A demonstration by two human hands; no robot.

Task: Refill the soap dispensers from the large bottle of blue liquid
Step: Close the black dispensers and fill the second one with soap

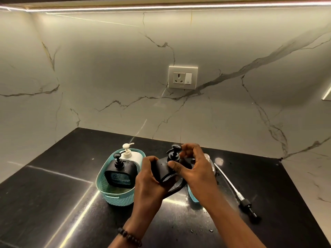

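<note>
**Black dispenser held in both hands over the bench**

The left hand [148,178] wraps its grip around the body of a black, rounded-square plastic soap dispenser [163,170], tilted above the glossy black stone bench [53,194]. The right hand [195,169] pinches at its black pump head [174,153]. Beside them, a teal woven plastic basket [114,198] holds a second black dispenser [120,173] and a white pump bottle [130,154]. A loose pump with a clear tube [232,187] lies to the right.
</note>
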